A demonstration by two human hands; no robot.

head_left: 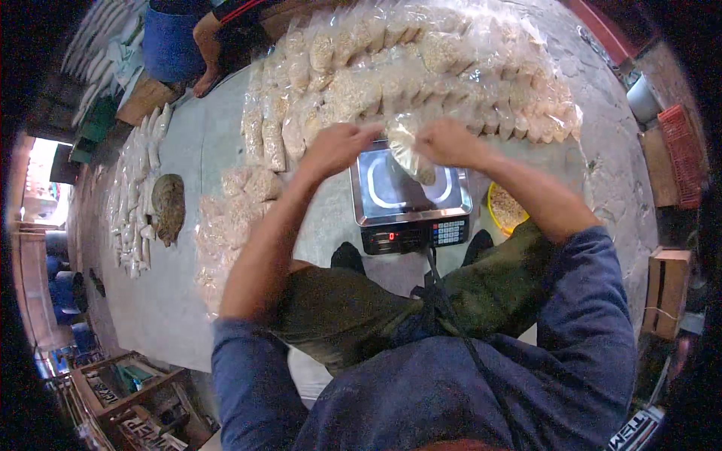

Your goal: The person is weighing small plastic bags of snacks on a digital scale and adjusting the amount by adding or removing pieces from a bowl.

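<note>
The person wore a dark blue top (481, 383) with sleeves (579, 301) pushed above the elbows, olive trousers (338, 308), and black shoes (347, 257) at twelve o'clock from the knees.

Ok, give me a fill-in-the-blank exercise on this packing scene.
1. Both hands, left hand and right hand, hold a clear ____ of grain.
2. The bag hangs above a digital ____.
3. By the scale, on the person's right, sits a ____ bowl of grain.

Missing: bag; scale; yellow
</note>
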